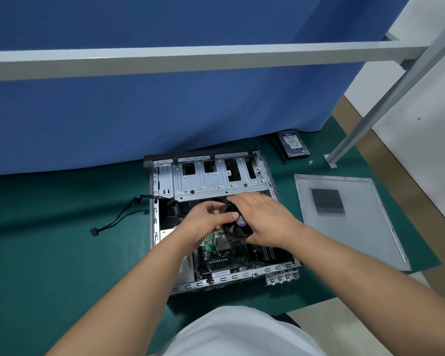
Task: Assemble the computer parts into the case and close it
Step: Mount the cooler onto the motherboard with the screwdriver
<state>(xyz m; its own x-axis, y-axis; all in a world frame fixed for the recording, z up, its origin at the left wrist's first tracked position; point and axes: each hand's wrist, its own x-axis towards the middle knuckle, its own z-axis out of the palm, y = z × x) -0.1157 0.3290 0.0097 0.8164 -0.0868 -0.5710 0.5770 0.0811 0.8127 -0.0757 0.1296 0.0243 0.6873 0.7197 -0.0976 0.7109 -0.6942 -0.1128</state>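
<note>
I see a green mat (49, 227), blue curtain (165, 111), silver case (216, 181), green motherboard (216, 255), and at three o'clock my grey side panel (357, 227) with its dotted black vent.

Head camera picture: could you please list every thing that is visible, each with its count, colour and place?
computer case: one, grey metal, open, lying on the mat in the middle
circuit board: one, green, inside the case
cooler fan: one, black with a purple sticker, held above the board
side panel: one, grey with a mesh patch, flat on the mat right of the case
hard drive: one, black with a blue label, behind the case to the right
cable: one, black, trailing left out of the case
mat: one, green, on the floor
curtain: one, blue, behind
frame: one, grey metal
left hand: one, holds the fan
right hand: one, holds the fan
</note>
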